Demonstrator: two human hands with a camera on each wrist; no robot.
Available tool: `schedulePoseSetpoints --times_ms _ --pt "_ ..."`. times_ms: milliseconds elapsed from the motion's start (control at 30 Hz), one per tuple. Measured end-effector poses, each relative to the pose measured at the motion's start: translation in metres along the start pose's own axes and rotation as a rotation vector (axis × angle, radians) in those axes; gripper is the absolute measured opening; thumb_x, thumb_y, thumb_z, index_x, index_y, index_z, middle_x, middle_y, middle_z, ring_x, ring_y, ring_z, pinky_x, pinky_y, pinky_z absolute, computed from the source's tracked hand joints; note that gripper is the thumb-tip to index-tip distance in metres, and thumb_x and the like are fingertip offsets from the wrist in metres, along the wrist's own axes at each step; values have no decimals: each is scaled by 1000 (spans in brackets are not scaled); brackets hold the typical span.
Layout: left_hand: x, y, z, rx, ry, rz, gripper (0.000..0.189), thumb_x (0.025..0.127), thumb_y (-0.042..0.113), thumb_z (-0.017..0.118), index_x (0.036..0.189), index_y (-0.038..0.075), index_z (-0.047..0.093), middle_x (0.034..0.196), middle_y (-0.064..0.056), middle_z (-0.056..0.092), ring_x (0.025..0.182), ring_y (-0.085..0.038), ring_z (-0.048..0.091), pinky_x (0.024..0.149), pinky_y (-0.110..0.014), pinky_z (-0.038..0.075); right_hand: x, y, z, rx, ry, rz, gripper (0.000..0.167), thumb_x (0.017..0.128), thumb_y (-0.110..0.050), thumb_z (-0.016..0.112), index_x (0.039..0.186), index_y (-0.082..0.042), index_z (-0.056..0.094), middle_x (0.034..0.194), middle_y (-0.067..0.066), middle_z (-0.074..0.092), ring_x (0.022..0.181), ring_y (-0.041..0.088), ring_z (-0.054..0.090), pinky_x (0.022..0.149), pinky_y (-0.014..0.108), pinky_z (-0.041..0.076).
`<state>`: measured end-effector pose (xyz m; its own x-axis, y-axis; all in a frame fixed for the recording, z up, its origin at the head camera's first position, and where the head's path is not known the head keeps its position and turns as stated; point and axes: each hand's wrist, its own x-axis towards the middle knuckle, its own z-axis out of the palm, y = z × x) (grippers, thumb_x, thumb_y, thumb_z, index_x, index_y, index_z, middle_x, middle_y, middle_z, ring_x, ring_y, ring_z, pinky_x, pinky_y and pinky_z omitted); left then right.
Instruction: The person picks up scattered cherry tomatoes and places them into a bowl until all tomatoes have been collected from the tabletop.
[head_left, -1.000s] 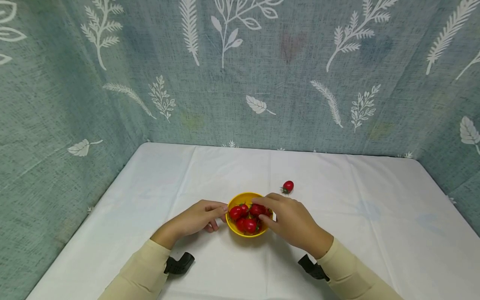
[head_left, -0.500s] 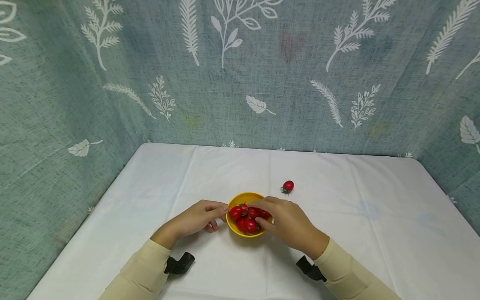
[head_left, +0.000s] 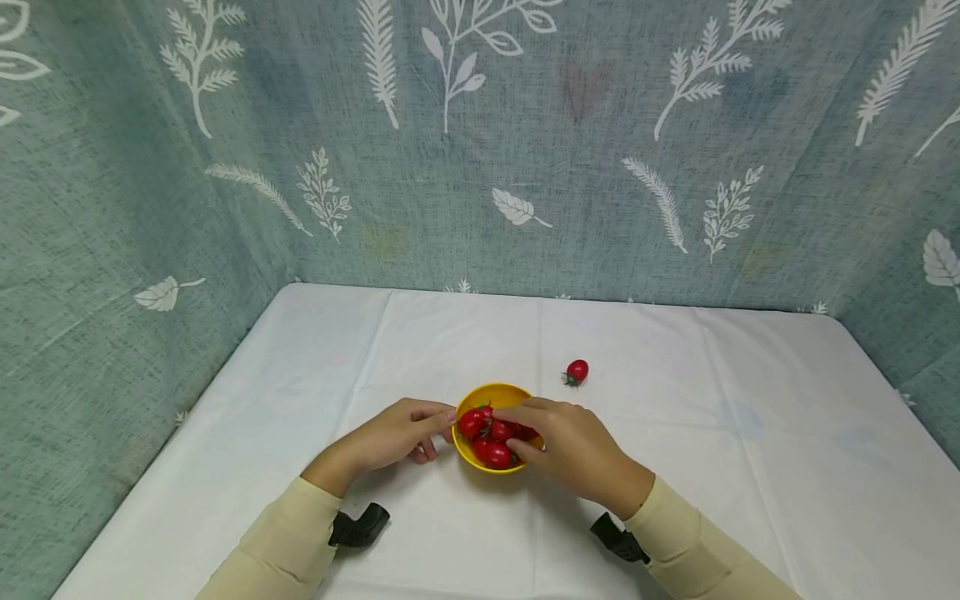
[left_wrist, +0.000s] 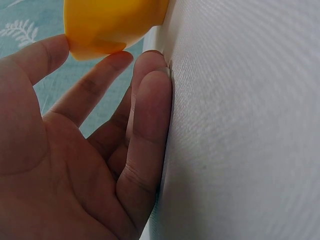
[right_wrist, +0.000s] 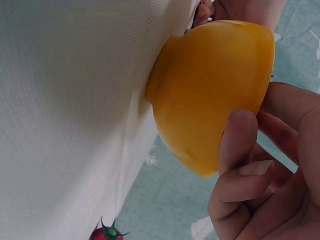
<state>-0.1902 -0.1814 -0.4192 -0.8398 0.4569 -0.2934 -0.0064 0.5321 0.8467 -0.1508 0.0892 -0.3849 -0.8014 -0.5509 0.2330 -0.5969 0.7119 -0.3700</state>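
A yellow bowl (head_left: 498, 393) with several red cherry tomatoes (head_left: 472, 423) in it stands on the white-covered table. At its left side, my left hand (head_left: 390, 435) holds the rim: thumb at the edge, index fingertip against the outer wall, the other fingers near the cloth in the left wrist view. My right hand (head_left: 581, 446) reaches over the right rim, with thumb and index finger pinching a cherry tomato (head_left: 502, 431) inside the bowl. In the right wrist view, the bowl wall (right_wrist: 215, 90) hides those fingertips, while the remaining fingers bend outside it.
One loose cherry tomato (head_left: 577, 372) with a green stem lies behind and right of the bowl. White cloth (head_left: 675, 400) covers the table. A blue-green curtain (head_left: 480, 208) with white leaf prints stands along its back and sides.
My right hand has shifted slightly left and toward me, and the pinched cherry tomato has moved with it within the bowl. The left hand stays at the rim.
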Motion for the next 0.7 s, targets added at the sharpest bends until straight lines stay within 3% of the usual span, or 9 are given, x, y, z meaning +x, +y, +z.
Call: schedulePoseSetpoints --times_ms 700 --pt "1 -1 0 6 -1 4 46 102 45 52 129 11 66 102 -5 69 77 -17 63 70 -29 57 0 1 -5 9 -21 7 39 87 -26 78 125 -20 70 115 2 72 87 11 66 68 21 52"
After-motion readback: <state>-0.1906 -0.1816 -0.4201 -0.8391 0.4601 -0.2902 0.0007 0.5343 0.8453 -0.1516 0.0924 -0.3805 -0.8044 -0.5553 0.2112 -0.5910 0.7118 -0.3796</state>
